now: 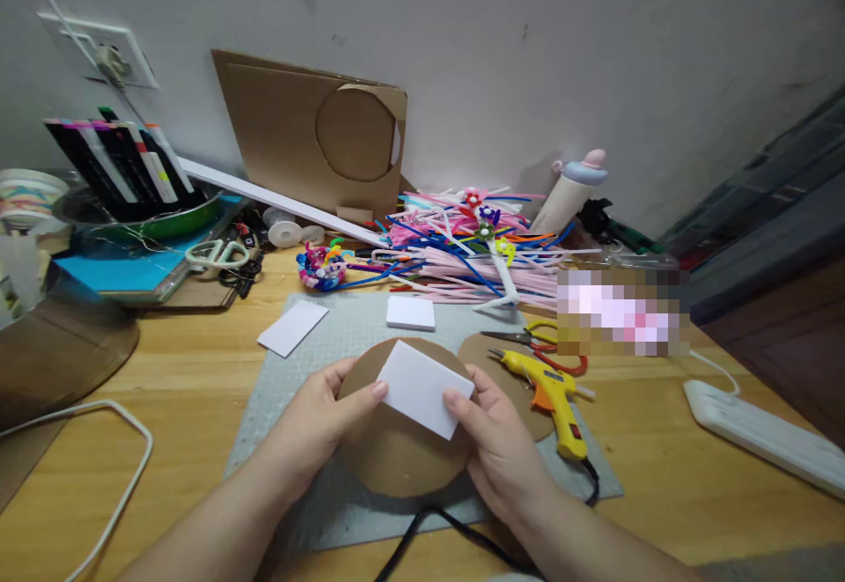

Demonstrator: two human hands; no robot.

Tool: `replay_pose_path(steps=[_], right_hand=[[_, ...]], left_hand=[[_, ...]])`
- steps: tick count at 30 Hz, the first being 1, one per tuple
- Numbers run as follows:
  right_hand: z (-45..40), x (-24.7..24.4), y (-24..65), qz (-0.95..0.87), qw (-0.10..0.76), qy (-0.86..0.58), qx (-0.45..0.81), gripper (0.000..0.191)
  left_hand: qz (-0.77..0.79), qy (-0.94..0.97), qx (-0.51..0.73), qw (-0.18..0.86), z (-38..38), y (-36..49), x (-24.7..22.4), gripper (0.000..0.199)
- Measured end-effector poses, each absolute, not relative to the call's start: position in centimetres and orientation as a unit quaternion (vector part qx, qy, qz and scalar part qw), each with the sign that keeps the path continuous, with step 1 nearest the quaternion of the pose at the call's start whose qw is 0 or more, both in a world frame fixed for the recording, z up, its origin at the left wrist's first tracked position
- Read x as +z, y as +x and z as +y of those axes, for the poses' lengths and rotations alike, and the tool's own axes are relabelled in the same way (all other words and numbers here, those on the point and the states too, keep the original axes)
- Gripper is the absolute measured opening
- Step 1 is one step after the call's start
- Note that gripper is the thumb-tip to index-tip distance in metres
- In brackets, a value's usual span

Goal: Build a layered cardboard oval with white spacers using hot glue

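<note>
Both hands hold a round cardboard disc [389,467] over the grey cutting mat [317,512]. A white rectangular card [422,388] lies tilted across the disc's upper part. My left hand [336,397] grips the disc's left edge, its thumb tip on the card's left corner. On the other side, my right hand [492,419] grips the disc's right edge and its thumb presses on the card. The fingers behind the disc are partly hidden. To the right, a yellow glue gun [554,401] rests on a second cardboard disc [485,353], close to scissors [547,335].
A stack of white cards [410,312] and a single white card [292,328] lie farther back. Pipe cleaners [462,256] are heaped behind them. Cut cardboard [283,124] leans on the wall. A black cord [422,520] crosses the front; a power strip [766,432] sits right.
</note>
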State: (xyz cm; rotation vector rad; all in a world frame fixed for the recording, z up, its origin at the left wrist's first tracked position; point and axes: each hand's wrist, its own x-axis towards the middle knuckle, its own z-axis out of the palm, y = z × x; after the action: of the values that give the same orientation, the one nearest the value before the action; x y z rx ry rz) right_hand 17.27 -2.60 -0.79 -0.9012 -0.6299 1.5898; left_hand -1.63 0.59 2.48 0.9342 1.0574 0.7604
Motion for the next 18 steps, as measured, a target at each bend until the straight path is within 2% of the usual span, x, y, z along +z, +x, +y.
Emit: replay_pose_path(steps=[6, 10, 18], right_hand=[[-2.8, -0.6, 18.4, -0.4, 0.503, -0.384, 0.663, 0.031], [-2.9, -0.5, 18.6, -0.447, 0.488, -0.4, 0.634, 0.023], [-2.8, -0.3, 18.6, -0.474, 0.468, -0.413, 0.621, 0.025]], left_hand=[[0.487, 0.546, 0.312, 0.606, 0.6, -3.3, 3.2, 0.034], [0.474, 0.634, 0.292, 0.537, 0.4, -3.5, 3.9, 0.025], [0.457, 0.657, 0.277, 0.531, 0.2, -3.3, 3.8, 0.02]])
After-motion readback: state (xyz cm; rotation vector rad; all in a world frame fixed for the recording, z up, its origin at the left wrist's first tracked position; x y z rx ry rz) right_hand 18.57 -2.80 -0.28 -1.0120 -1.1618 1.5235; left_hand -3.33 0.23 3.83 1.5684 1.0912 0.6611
